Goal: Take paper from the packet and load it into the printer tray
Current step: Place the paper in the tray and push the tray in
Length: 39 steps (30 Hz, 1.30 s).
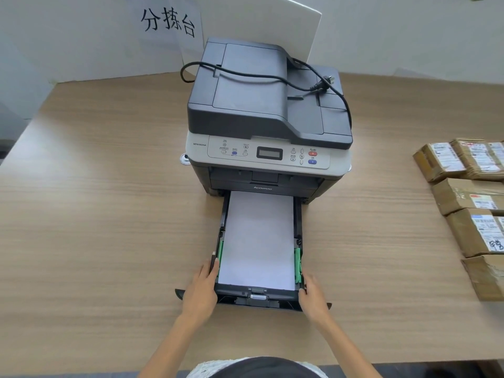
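Note:
A dark grey and white printer [268,113] stands mid-table, its black paper tray [260,298] pulled out toward me. A stack of white paper [257,238] lies flat in the tray between green side guides. My left hand [200,291] grips the tray's front left corner, thumb on the left wall. My right hand [313,296] grips the front right corner, beside the right green guide [297,264]. No paper packet is in view.
A black power cord [272,77] lies loose over the printer's top. Several brown taped parcels [469,197] sit along the table's right edge. A white sign with black characters [167,23] and a white board lean on the back wall.

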Tool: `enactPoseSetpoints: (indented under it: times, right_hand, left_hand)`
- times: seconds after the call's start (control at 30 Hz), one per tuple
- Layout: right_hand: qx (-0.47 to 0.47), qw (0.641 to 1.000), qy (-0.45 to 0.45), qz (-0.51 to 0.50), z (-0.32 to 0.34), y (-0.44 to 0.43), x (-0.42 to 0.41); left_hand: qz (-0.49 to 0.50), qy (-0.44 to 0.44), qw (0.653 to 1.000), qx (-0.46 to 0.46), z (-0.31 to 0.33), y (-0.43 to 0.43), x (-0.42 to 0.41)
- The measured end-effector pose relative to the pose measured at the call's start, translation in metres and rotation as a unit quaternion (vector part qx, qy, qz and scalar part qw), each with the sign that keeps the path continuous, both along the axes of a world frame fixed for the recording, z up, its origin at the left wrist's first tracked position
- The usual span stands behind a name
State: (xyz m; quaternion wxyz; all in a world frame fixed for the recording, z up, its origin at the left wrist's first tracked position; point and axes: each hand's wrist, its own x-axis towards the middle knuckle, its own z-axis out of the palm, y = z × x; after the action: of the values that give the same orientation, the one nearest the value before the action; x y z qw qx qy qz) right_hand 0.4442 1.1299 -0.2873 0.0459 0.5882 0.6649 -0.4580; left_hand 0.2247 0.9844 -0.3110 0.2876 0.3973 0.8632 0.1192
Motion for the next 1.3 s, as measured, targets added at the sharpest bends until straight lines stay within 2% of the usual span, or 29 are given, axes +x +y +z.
enactPoseSetpoints:
  times: [0.13, 0.3, 0.57, 0.77, 0.97, 1.13, 1.3]
  right_hand:
    - [-0.009, 1.0, 0.014, -0.006, -0.001, 0.002, 0.003]
    - [-0.037, 0.999, 0.011, -0.026, -0.005, 0.006, 0.004]
    - [-0.073, 0.997, -0.021, -0.005, -0.012, 0.011, 0.001]
    - [-0.114, 0.993, 0.0, -0.024, -0.011, 0.021, 0.003]
    - [-0.12, 0.992, -0.002, -0.036, -0.015, 0.021, 0.002]
    - [-0.114, 0.993, -0.013, 0.011, -0.015, 0.027, 0.007]
    - [-0.084, 0.991, -0.054, 0.084, -0.011, 0.03, 0.01]
  left_hand:
    - [0.02, -0.02, 1.0, -0.009, 0.001, 0.003, -0.003]
    - [0.077, -0.118, 0.99, 0.018, 0.003, 0.009, -0.013]
    - [0.157, -0.248, 0.955, -0.039, 0.018, 0.033, -0.021]
    - [0.149, -0.273, 0.947, -0.087, 0.039, 0.046, -0.026]
    - [0.169, -0.286, 0.939, -0.085, 0.051, 0.041, -0.02]
    - [0.132, -0.273, 0.949, -0.081, 0.045, 0.038, -0.024]
    - [0.115, -0.277, 0.953, -0.033, 0.025, 0.024, -0.031]
